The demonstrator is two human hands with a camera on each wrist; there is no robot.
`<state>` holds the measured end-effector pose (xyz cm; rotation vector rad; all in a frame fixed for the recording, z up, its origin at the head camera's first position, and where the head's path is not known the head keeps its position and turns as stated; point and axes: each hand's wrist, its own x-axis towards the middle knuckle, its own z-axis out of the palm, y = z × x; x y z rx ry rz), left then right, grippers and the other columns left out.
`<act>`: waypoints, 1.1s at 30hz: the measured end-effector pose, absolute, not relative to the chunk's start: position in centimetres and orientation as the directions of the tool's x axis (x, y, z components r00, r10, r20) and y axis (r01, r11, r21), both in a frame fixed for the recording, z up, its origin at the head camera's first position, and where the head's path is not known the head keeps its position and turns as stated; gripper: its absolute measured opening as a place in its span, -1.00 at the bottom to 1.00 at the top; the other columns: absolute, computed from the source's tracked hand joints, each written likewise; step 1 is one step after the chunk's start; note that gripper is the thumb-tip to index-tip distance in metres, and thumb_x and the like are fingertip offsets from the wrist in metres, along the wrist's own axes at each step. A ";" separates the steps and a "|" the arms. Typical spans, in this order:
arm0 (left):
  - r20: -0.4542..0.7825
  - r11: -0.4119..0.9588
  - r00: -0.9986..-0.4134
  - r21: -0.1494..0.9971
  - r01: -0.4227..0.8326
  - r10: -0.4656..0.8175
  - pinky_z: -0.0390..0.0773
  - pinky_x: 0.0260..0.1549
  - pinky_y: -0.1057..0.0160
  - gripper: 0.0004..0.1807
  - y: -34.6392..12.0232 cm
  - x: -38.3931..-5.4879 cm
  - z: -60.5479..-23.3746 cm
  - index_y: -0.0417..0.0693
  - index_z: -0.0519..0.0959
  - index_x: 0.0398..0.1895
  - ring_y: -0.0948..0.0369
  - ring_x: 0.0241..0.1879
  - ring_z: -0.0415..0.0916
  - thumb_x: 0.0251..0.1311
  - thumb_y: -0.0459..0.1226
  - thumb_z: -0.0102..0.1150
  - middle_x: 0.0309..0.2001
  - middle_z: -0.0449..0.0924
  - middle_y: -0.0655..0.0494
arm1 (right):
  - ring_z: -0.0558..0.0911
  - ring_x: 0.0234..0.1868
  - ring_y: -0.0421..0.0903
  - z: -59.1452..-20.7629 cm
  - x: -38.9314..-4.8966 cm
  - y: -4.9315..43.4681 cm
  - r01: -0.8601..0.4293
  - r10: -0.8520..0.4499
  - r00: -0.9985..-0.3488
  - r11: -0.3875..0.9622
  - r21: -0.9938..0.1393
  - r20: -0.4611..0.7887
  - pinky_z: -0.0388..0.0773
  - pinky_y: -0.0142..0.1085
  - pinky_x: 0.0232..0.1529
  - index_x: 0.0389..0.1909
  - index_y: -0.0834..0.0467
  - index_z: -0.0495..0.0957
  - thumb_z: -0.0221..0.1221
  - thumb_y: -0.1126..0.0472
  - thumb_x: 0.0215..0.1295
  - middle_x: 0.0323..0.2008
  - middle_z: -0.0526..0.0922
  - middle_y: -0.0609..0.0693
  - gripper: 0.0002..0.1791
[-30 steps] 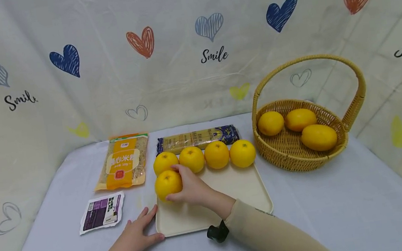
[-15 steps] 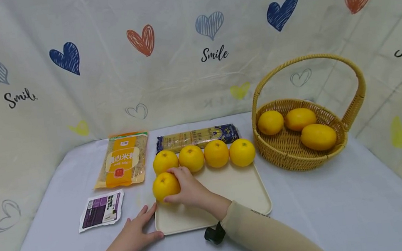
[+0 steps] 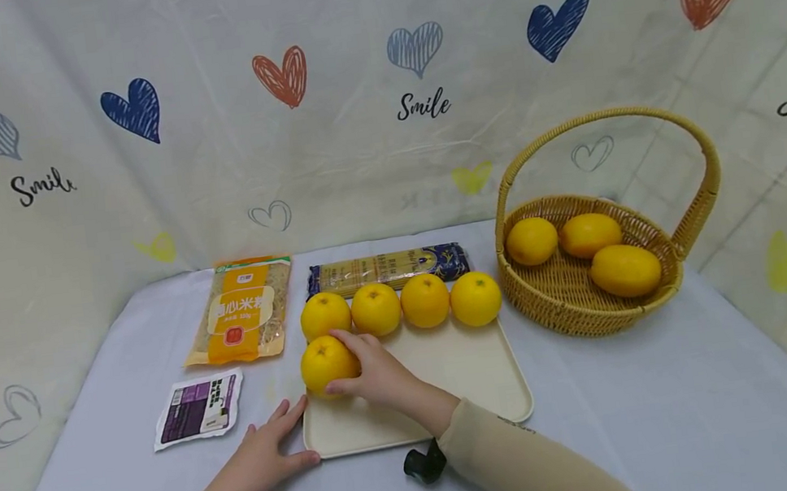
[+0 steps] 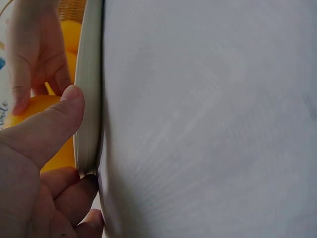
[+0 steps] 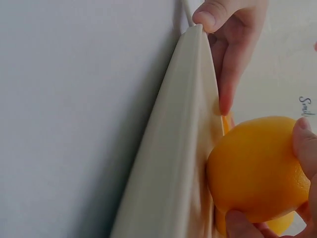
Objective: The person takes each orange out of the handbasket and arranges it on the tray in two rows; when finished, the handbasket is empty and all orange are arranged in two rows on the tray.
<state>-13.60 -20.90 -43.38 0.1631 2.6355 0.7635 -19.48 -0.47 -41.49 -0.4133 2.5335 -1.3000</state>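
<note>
My right hand point(image 3: 379, 366) grips an orange point(image 3: 328, 365) at the left side of a cream tray point(image 3: 446, 370), thumb and fingers around its right side. In the right wrist view the held orange point(image 5: 257, 168) sits low against the tray, and part of the grip runs out of frame. At the tray's near left corner rests my left hand point(image 3: 263, 458), fingers spread, forefinger along the left edge and thumb at the front. The left wrist view shows its thumb point(image 4: 54, 119) by the tray's rim point(image 4: 89, 89). Several more oranges point(image 3: 375, 310) line the tray's back edge.
A wicker basket point(image 3: 565, 319) with a tall handle stands at the right, holding three yellow fruits point(image 3: 625, 270). Behind the tray lies a long blue and gold packet point(image 3: 385, 271). An orange food bag point(image 3: 240, 313) and a small purple-white packet point(image 3: 198, 409) lie at the left.
The right hand and its orange shift slightly left, then slightly back to the right, staying in the same spot on the tray. The left hand keeps its place at the corner.
</note>
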 end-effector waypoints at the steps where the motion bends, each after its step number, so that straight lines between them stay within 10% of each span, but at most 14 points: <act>1: -0.335 0.845 -0.917 0.535 0.004 0.217 -0.23 0.19 -0.36 -0.02 -20.9 -13.6 -43.4 0.06 0.18 0.34 -0.13 0.35 0.02 -0.21 0.17 0.30 0.34 0.14 -0.19 | 0.36 0.17 0.04 -41.5 -19.5 -0.5 -0.132 -0.371 -0.923 0.549 -0.825 -0.100 0.26 0.00 0.26 0.34 -0.14 0.12 0.28 -0.12 -0.03 0.23 0.25 0.14 -0.13; 24: -0.339 0.842 -0.916 0.540 -0.004 0.213 -0.24 0.19 -0.37 0.00 -20.9 -13.5 -43.4 0.06 0.17 0.35 -0.12 0.35 0.01 -0.23 0.17 0.30 0.33 0.16 -0.15 | 0.25 0.32 0.04 -41.6 -19.3 -0.1 -0.193 -0.406 -0.910 0.590 -0.784 -0.081 0.19 -0.02 0.31 0.38 -0.02 0.02 0.26 -0.17 -0.01 0.32 0.19 0.11 -0.04; 33: -0.353 0.843 -0.913 0.538 -0.020 0.203 -0.30 0.22 -0.32 0.01 -20.8 -13.8 -43.5 0.10 0.15 0.36 -0.10 0.37 -0.03 -0.23 0.19 0.29 0.35 0.12 -0.11 | 0.36 0.19 0.04 -38.1 -18.9 6.1 -0.345 -0.360 -0.926 0.690 -0.636 0.112 0.36 -0.02 0.18 0.33 -0.06 0.15 0.24 -0.09 0.06 0.22 0.32 0.07 -0.20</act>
